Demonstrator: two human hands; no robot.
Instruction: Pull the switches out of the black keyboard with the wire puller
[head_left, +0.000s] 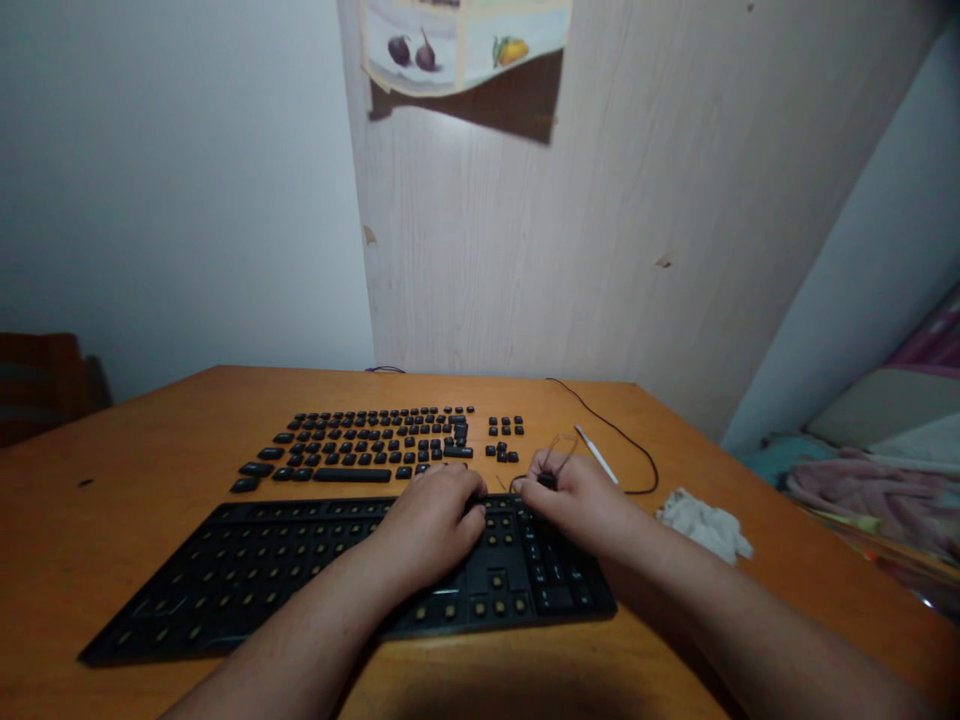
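Observation:
A black keyboard (300,570) lies on the table in front of me, most of its keys taken off so the bare switch stems show. Its number pad (559,575) at the right still has keycaps. My left hand (442,515) rests on the keyboard's upper middle, fingers curled over the far edge and the thumb bent in. My right hand (574,495) is above the keyboard's top right corner, closed on a wire keycap puller (559,447) whose thin loops stick up past the fingers. A small black piece (547,482) shows beside the thumb; I cannot tell whether it is a keycap.
Loose keycaps (360,446) lie in keyboard order behind the keyboard. To the right are a white stick (596,453), a black cable (637,455) and a crumpled whitish cloth (703,524). A small dark bit (86,483) lies at the left. A wall stands behind the table.

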